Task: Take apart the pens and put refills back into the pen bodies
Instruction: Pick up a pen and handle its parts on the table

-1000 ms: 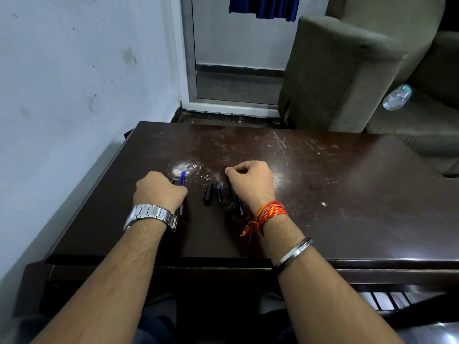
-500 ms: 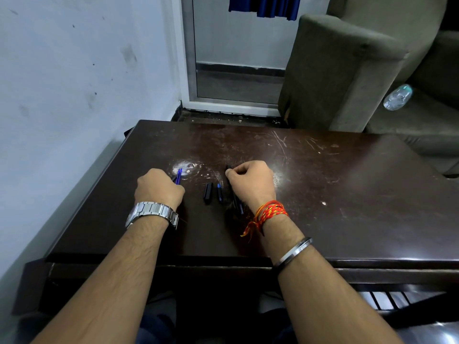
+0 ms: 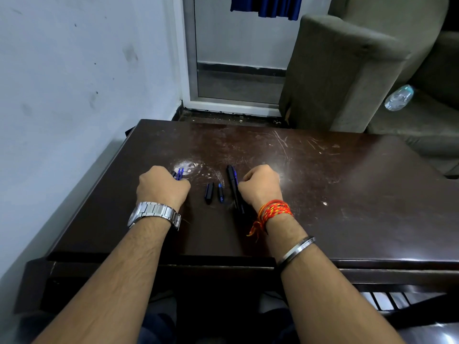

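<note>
My left hand (image 3: 161,188) is closed in a fist on thin blue refills (image 3: 179,174), whose ends stick out past the knuckles. My right hand (image 3: 260,187) is curled shut, and its thumb side rests against long black pen bodies (image 3: 233,184). These lie flat on the dark wooden table (image 3: 347,194), and their near ends are hidden under my wrist. Between my hands lie a short black pen part (image 3: 209,192) and a smaller black piece with a blue tip (image 3: 220,192).
A white wall runs close along the table's left side. Behind the table stand a grey armchair (image 3: 347,70) with a plastic bottle (image 3: 399,97) on its seat, and a door frame. A pale worn patch (image 3: 188,167) marks the tabletop beside my left hand.
My right hand has shifted slightly to the right, uncovering the far ends of the black pen bodies. The pen bodies and the small parts stay in place. My left hand keeps its grip on the refills.
</note>
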